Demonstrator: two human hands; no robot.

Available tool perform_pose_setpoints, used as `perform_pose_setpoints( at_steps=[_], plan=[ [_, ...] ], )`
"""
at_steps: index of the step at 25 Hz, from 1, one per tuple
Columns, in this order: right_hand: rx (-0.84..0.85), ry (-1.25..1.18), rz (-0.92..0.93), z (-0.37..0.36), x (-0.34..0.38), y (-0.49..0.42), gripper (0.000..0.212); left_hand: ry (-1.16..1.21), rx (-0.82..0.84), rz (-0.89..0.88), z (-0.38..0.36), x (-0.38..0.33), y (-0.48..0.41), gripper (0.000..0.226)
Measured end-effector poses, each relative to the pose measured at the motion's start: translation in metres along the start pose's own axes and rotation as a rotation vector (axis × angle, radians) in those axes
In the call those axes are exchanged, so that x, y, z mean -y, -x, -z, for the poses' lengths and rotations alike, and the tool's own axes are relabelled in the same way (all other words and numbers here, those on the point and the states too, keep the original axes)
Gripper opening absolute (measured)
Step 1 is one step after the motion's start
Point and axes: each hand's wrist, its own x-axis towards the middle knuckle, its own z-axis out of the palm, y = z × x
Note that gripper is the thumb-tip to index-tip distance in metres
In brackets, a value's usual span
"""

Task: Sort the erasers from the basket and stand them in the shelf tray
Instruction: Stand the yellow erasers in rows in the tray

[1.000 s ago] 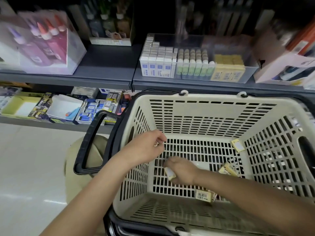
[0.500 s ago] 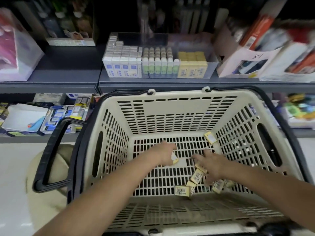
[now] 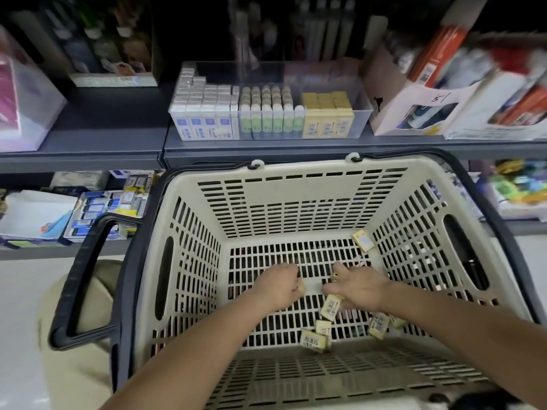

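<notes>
In the cream slotted plastic basket (image 3: 296,199), the left hand (image 3: 279,288) curls round a small pale eraser (image 3: 300,288), while the right hand (image 3: 359,287) spreads above yellow sleeved erasers (image 3: 330,306) scattered toward five o'clock.

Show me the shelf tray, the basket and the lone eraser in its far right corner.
shelf tray (image 3: 362,119): head view, clear right end wall.
basket (image 3: 296,187): head view, far wall.
lone eraser (image 3: 363,240): head view, label face.

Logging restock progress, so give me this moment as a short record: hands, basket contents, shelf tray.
left hand: inside the basket, fingers curled round a small eraser
right hand: spread over loose yellow erasers; grip unclear
corner eraser: leaning near the far right corner
shelf tray: white, green and yellow rows standing
</notes>
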Motion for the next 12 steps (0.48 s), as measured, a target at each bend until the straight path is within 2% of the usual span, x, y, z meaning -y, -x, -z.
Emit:
perform_pose_setpoints(
  at_steps=[3, 6, 9, 12],
  plan=[
    [-0.052, -0.09, -0.025, 0.006, 0.003, -0.003, 0.034, 0.638, 0.078, 0.281, 0.017, 0.004, -0.006, 0.025],
    [-0.185, -0.218, -0.017, 0.023, 0.011, -0.01, 0.035, 1.172, 0.272, 0.445, 0.023, 0.005, -0.003, 0.034],
    [-0.271, -0.374, -0.045, 0.045, 0.018, -0.017, 0.038, 1.542, 0.439, 0.414, 0.028, 0.001, -0.002, 0.064],
    [-0.321, -0.564, -0.153, 0.062, 0.017, -0.018, 0.056, 1.783, 0.427, 0.347, 0.042, -0.005, 0.0, 0.064]
  ],
)
